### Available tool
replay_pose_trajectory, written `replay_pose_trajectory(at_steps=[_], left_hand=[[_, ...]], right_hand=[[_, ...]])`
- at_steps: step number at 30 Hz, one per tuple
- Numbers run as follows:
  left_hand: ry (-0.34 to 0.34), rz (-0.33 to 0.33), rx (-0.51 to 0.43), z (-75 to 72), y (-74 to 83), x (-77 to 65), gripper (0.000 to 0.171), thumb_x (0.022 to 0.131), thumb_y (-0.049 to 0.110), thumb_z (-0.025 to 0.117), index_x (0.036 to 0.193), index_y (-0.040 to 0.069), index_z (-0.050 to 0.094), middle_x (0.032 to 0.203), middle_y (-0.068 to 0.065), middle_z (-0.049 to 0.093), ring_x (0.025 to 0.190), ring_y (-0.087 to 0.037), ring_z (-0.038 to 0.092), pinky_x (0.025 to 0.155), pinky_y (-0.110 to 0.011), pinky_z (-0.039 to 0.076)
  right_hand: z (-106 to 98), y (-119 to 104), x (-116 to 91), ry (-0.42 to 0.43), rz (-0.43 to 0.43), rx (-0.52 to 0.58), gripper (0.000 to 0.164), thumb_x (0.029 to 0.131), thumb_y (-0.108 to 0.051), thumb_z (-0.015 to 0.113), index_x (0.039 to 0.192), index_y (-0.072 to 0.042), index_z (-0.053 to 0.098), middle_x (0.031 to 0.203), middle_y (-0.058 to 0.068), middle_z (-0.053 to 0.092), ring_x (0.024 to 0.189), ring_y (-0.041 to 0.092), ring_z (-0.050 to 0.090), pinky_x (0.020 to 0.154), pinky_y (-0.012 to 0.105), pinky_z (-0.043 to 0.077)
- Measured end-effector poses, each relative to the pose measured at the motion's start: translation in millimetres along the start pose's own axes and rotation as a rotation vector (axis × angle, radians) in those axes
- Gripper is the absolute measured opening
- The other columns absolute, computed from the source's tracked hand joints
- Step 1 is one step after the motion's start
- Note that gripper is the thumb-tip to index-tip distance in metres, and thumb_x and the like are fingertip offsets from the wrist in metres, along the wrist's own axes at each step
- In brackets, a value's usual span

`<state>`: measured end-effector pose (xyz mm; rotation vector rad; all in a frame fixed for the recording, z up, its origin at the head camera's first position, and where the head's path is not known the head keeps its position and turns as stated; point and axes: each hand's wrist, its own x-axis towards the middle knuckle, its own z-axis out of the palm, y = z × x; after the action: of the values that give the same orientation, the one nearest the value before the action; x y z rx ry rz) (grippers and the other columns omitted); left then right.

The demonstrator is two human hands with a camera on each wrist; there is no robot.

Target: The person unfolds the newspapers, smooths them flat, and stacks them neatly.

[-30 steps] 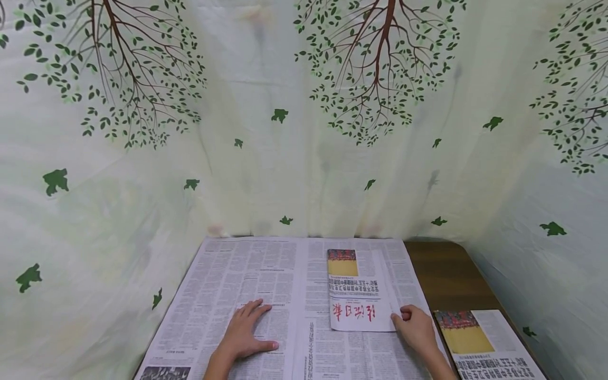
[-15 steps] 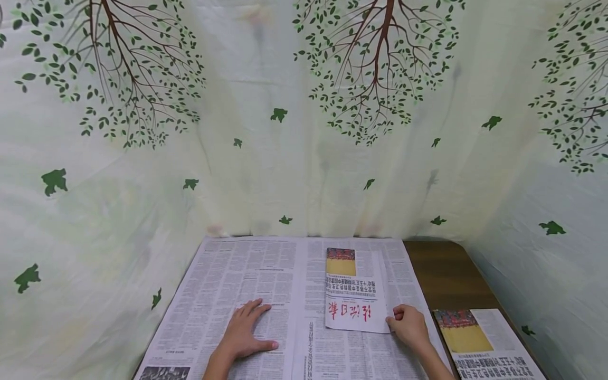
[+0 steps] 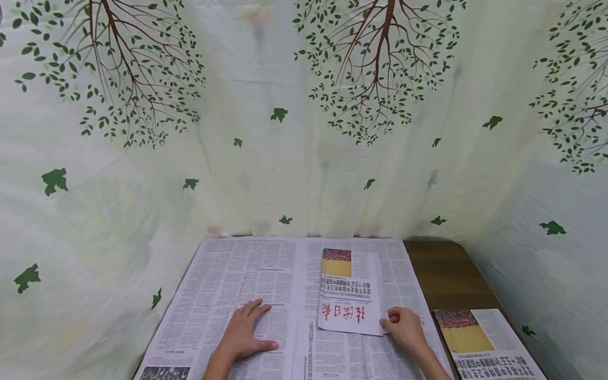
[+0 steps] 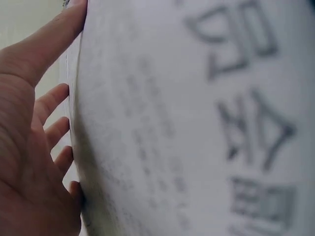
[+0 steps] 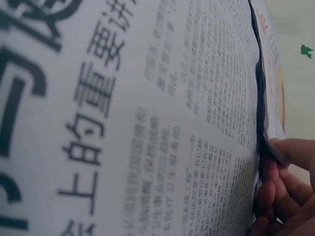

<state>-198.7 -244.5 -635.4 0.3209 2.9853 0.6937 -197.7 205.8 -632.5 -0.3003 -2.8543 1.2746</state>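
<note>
A folded newspaper (image 3: 349,293) with a red title and a yellow-and-red picture lies over the right half of a large spread-out newspaper (image 3: 266,258). My right hand (image 3: 404,328) pinches its near right corner between thumb and fingers. In the right wrist view that corner is slightly lifted, with a dark gap under its edge, and the thumb (image 5: 295,150) is on top. My left hand (image 3: 244,330) rests flat on the left half of the spread newspaper, fingers and thumb spread. The left wrist view shows the same left hand (image 4: 29,147) against the printed sheet, holding nothing.
Another folded newspaper (image 3: 484,343) with a similar picture lies at the right on the brown wooden table (image 3: 437,269). A pale curtain (image 3: 304,174) printed with trees and leaves hangs behind the table and along both sides.
My right hand has slid the folded newspaper a little to the left and slightly toward me, turning it a bit. The left hand has stayed in place.
</note>
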Motion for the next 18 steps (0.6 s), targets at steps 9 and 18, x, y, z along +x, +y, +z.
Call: replay_pose_trajectory(at_steps=[9, 18], left_hand=[[0.018, -0.002, 0.027, -6.7, 16.6, 2.9, 0.101, 0.057, 0.071, 0.088, 0.14, 0.021, 0.062, 0.153, -0.014, 0.05, 0.142, -0.044, 0.044, 0.111, -0.068, 0.037], [0.041, 0.083, -0.037, 12.8, 48.1, 13.0, 0.088, 0.074, 0.066, 0.081, 0.138, 0.009, 0.063, 0.147, -0.019, 0.054, 0.137, -0.042, 0.049, 0.107, -0.063, 0.044]], right_hand=[[0.2, 4.8, -1.1, -0.048, -0.013, 0.092, 0.032, 0.085, -0.01, 0.076, 0.111, 0.008, 0.072, 0.085, 0.004, 0.073, 0.077, 0.013, 0.063, 0.066, 0.026, 0.05], [1.3, 7.4, -2.0, -0.072, -0.039, 0.12, 0.032, 0.084, -0.009, 0.078, 0.112, 0.006, 0.072, 0.086, 0.002, 0.074, 0.073, 0.01, 0.063, 0.063, 0.023, 0.05]])
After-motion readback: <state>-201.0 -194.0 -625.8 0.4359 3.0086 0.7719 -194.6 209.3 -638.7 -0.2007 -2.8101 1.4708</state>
